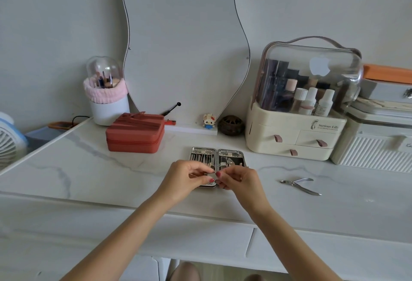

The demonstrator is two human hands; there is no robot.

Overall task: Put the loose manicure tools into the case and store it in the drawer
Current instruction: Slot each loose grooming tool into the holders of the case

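Both hands meet over the near edge of the open manicure case (218, 162), which lies flat on the marble-patterned tabletop (89, 169) with its two halves spread left and right, so every slot faces up and a tool can be slid straight in. The left hand (186, 177) and the right hand (235, 177) each pinch an end of a small flat metal tool (210, 174), fingers and thumbs drawn narrow around it; what kind of tool it is cannot be told, since the fingertips cover most of it. Holding it at both ends, just above the case's near side, probably serves to line it up with an elastic loop before it is pushed home. The case is a slim silver-edged shell with a dark lining; the left half holds a row of thin steel picks and files standing side by side, the right half larger pieces that look like clippers. One loose tool is left out: the cuticle nippers (299, 186), lying on the tabletop well to the right of the case, handles apart. Below the near edge of the top, the drawer front (200, 236) appears closed, so the storing step looks not yet begun.
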